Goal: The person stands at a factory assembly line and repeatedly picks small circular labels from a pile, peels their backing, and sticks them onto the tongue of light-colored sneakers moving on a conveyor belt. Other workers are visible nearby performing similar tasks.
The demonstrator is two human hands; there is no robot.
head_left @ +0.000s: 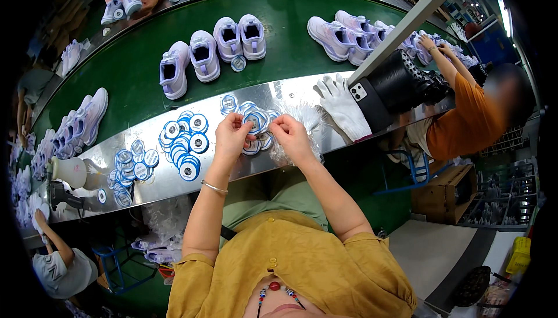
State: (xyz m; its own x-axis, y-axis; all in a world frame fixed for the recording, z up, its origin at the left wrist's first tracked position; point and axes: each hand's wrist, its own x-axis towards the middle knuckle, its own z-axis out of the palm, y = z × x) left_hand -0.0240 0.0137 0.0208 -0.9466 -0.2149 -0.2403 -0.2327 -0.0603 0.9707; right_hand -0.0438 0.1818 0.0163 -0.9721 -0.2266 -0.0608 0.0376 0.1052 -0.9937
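Note:
Both my hands meet over the steel ledge (145,187). My left hand (231,136) pinches a round blue-rimmed tag (254,123) between thumb and fingers. Close to the tag's right edge, my right hand (293,138) has its fingertips pressed together; whatever is between them is too small to make out. More round tags (229,104) lie beneath and behind my hands. Beside my right hand spreads a bundle of thin clear plastic strands (311,117). A larger heap of blue and white round tags (181,143) sits left of my left hand.
White-lilac sneakers (203,56) stand on the green belt (285,33), with more in rows at both sides. Another tag pile (131,167) lies left. A white glove (343,109), a phone (358,91) and a grey post (407,24) are right. Co-workers sit nearby.

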